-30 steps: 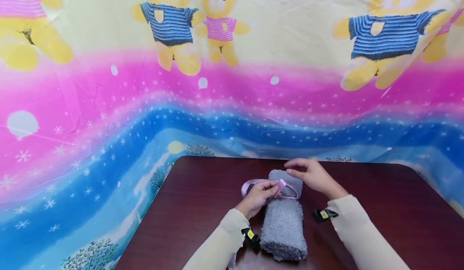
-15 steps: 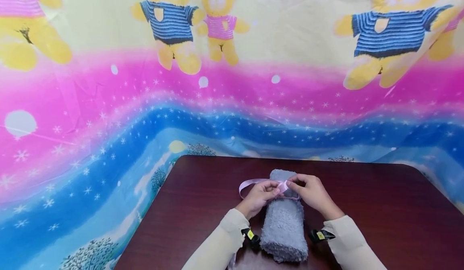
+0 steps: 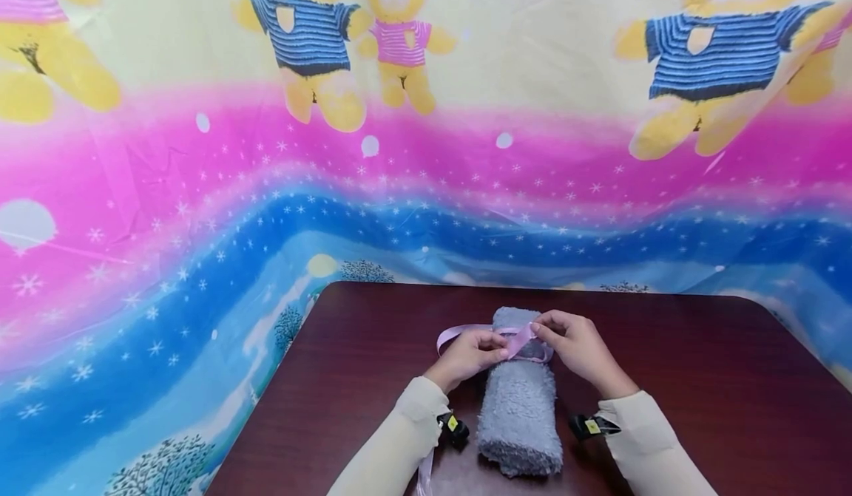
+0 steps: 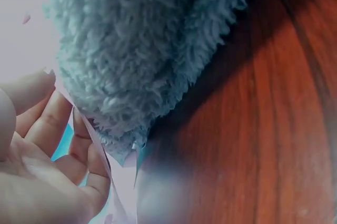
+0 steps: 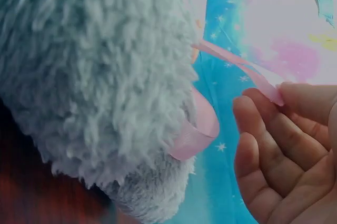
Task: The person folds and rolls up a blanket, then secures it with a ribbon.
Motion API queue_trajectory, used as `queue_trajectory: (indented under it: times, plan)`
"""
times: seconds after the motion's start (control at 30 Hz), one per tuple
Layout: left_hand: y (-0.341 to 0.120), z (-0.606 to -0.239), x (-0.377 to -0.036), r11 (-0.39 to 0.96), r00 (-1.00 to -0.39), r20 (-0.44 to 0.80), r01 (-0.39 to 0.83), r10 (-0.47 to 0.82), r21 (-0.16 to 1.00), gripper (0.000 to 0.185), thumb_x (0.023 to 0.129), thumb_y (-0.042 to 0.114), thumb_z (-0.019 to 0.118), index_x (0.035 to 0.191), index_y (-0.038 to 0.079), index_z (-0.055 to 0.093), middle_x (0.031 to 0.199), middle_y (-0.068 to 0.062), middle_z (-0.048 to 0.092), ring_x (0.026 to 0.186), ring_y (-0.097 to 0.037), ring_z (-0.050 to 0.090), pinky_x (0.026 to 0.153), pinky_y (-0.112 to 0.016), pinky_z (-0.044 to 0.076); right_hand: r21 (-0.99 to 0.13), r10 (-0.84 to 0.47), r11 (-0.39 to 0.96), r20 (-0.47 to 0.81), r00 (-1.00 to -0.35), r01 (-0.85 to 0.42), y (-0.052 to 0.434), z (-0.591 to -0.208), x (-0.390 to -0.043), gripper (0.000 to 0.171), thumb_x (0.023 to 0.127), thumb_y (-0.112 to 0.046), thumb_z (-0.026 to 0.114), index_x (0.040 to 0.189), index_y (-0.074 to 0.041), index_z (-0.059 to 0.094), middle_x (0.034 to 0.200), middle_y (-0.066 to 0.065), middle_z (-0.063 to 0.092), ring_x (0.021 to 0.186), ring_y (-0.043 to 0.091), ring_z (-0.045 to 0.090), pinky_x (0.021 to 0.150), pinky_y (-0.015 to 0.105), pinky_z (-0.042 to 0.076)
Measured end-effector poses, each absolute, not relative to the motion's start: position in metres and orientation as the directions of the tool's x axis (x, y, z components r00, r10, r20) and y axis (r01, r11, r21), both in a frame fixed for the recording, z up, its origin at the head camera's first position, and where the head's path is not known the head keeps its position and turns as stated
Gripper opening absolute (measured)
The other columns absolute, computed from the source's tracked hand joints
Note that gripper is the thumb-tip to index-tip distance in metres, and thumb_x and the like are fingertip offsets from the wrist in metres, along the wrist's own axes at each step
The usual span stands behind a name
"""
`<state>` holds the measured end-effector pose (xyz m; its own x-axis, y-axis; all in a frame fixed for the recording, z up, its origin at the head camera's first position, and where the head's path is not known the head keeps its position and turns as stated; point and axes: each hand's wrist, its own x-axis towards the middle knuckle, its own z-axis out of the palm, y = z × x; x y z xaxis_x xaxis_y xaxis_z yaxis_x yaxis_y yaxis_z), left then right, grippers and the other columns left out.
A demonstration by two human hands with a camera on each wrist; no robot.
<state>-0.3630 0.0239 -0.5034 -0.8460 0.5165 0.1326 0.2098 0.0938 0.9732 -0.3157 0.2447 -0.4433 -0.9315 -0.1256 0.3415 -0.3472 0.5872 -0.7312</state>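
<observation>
Both hands, left hand (image 3: 466, 355) and right hand (image 3: 577, 347), fingers pinching pink ribbon (image 3: 515, 343) atop rolled grey towel (image 3: 519, 415), mid-bench (image 3: 699, 378); open bench lying either side.

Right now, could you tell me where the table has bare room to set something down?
The table is bare to the right of the grey rolled towel, out to its right edge, and to the left of it toward the left edge. The crowded spot is the far end of the towel, where both hands work the pink ribbon.
</observation>
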Motion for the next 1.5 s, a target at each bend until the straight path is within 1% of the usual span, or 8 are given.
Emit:
queue_trajectory:
  times: [0.27,0.4,0.53,0.87,1.03,1.1,1.23,1.5]
  plan:
    - [0.027,-0.505,-0.362,0.111,-0.863,0.123,0.201,0.489,0.973,0.021,0.085,0.007,0.075,0.106,0.005,0.072,0.092,0.002,0.070,0.086,-0.008,0.062,0.073,-0.023,0.051,-0.798,-0.086,0.490,0.356,-0.930,-0.351,0.242,-0.448,-0.318,0.029,0.096,-0.029,0.063,0.111,-0.005,0.068,0.094,0.005,0.071,0.083,0.020,0.067,0.070,0.034,0.055]
    - [0.027,-0.505,-0.362,0.091,-0.862,0.122,0.191,0.492,0.977,0.021,0.085,0.007,0.075,0.106,0.004,0.072,0.091,0.001,0.070,0.084,-0.009,0.062,0.071,-0.023,0.051,-0.842,-0.154,0.433,0.283,-0.947,-0.322,0.242,-0.448,-0.316,0.045,0.090,-0.034,0.071,0.121,-0.002,0.064,0.103,0.009,0.069,0.089,0.024,0.066,0.070,0.038,0.055]
    - [0.026,-0.508,-0.361,0.066,-0.867,0.102,0.153,0.487,0.986,0.021,0.085,0.006,0.075,0.106,0.003,0.072,0.090,-0.001,0.071,0.083,-0.009,0.063,0.070,-0.023,0.051,-0.795,-0.251,0.504,0.238,-0.938,-0.337,0.237,-0.449,-0.314,0.052,0.081,-0.033,0.081,0.123,-0.006,0.065,0.103,0.005,0.068,0.089,0.022,0.065,0.069,0.033,0.054]
    - [0.025,-0.510,-0.362,0.025,-0.873,0.113,0.141,0.474,0.990,0.018,0.083,0.005,0.076,0.100,0.002,0.073,0.089,-0.003,0.072,0.082,-0.010,0.065,0.071,-0.023,0.052,-0.667,-0.232,0.628,0.330,-0.915,-0.401,0.217,-0.455,-0.311,0.015,0.086,-0.020,0.077,0.100,-0.018,0.073,0.087,-0.007,0.068,0.069,0.010,0.056,0.057,0.027,0.048]
    - [0.018,-0.501,-0.366,0.046,-0.866,0.120,0.163,0.485,0.986,0.022,0.085,0.005,0.075,0.106,0.002,0.072,0.093,-0.004,0.072,0.087,-0.012,0.067,0.073,-0.025,0.053,-0.581,-0.197,0.705,0.389,-0.900,-0.406,0.217,-0.455,-0.307,0.008,0.087,-0.011,0.074,0.092,-0.017,0.074,0.077,-0.008,0.066,0.054,0.008,0.045,0.049,0.026,0.041]
    - [0.012,-0.496,-0.370,0.091,-0.873,0.141,0.207,0.467,0.974,0.022,0.086,0.004,0.074,0.108,0.002,0.072,0.095,-0.004,0.072,0.088,-0.012,0.067,0.074,-0.026,0.053,-0.563,-0.187,0.725,0.394,-0.900,-0.397,0.218,-0.455,-0.306,0.009,0.087,-0.010,0.074,0.092,-0.017,0.073,0.076,-0.009,0.066,0.052,0.007,0.045,0.049,0.026,0.040]
    - [0.001,-0.488,-0.376,0.314,-0.893,0.166,0.313,0.418,0.896,0.024,0.088,0.006,0.072,0.111,0.003,0.071,0.096,0.001,0.071,0.089,-0.009,0.065,0.075,-0.026,0.053,-0.558,-0.196,0.731,0.381,-0.904,-0.394,0.220,-0.456,-0.305,0.007,0.088,-0.012,0.073,0.092,-0.017,0.071,0.074,-0.010,0.063,0.053,0.008,0.045,0.050,0.026,0.040]
    - [0.006,-0.487,-0.374,0.705,-0.889,0.061,0.401,0.455,0.584,0.051,0.083,0.019,0.078,0.131,0.014,0.063,0.116,0.001,0.067,0.103,-0.011,0.060,0.084,-0.027,0.049,-0.522,-0.253,0.737,0.377,-0.891,-0.429,0.213,-0.453,-0.303,0.009,0.088,-0.014,0.073,0.085,-0.019,0.067,0.062,-0.012,0.051,0.051,0.006,0.041,0.050,0.026,0.038]
